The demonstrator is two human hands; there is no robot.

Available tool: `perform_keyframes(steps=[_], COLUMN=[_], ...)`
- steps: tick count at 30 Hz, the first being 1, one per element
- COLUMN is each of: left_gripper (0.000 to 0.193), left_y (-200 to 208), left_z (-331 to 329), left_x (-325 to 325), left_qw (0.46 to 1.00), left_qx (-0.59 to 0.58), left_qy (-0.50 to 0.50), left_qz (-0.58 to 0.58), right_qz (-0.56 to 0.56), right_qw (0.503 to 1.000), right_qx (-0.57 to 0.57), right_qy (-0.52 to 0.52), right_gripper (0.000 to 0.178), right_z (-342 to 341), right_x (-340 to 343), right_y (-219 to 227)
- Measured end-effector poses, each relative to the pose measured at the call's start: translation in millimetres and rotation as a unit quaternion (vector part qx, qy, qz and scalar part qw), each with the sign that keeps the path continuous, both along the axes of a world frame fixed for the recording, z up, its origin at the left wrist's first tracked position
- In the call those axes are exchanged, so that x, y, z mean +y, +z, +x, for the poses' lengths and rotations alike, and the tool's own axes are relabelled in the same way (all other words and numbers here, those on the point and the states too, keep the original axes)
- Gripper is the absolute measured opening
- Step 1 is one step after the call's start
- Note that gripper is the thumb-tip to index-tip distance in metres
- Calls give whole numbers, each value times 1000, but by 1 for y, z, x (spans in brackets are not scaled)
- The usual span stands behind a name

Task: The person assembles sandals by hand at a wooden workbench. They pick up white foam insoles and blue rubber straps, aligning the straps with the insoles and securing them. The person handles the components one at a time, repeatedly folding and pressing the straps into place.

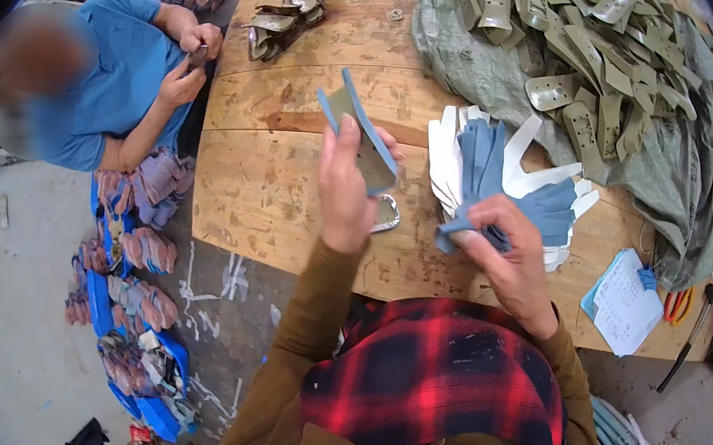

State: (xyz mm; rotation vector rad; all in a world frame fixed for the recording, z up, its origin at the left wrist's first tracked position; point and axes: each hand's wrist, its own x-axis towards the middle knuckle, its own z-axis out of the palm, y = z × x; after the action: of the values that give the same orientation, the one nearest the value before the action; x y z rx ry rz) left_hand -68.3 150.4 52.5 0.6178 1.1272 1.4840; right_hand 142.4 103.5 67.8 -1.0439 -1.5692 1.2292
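My left hand point(349, 177) is closed round a curved olive plate point(364, 153) with blue edging along its sides, held up over the wooden table. My right hand point(508, 250) pinches the end of a blue strip point(456, 232) at the near side of a fanned pile. That pile holds blue strips point(483, 163) and white forked pieces point(523, 154), partly covered by my right hand. Just below the plate, a small pale ring-shaped item point(386, 215) lies on the table, partly behind my left hand.
Many olive plates point(611, 67) are heaped on a green tarp point(439, 40) at the far right. More stacked plates point(285, 22) lie far left. A written sheet point(627, 303) and orange-handled scissors point(679, 305) are at right. Another person point(122, 84) sits left beside stacked bundles point(150, 249).
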Motion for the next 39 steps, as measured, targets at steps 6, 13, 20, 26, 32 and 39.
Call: perform_keyframes(steps=[6,13,20,26,32,39], left_gripper=[31,39,54,32,27,32], left_y=[-47,1,-8,21,30,29], left_z=[-95,-38,56,73,70,77], left_x=[34,-12,-58,-26,-5,5], left_qw=[881,919,921,930,955,942], left_qx=[465,349,65,-157,-209,-272], left_qy=[-70,-182,-380,-323,-204,-197], left_qz=[-50,22,49,-79,-49,-24], right_qz=[58,-192,-247,-159,-142,143], right_qw=[994,973,965,979,976,805], right_qx=[-63,130,36,49,-65,-542], right_qy=[-62,-5,74,120,-149,-197], right_gripper=[17,26,34,45,34,47], right_z=[28,37,43,73,129,114], right_x=[-1,16,23,21,77,128], right_y=[16,29,54,56,13,-47])
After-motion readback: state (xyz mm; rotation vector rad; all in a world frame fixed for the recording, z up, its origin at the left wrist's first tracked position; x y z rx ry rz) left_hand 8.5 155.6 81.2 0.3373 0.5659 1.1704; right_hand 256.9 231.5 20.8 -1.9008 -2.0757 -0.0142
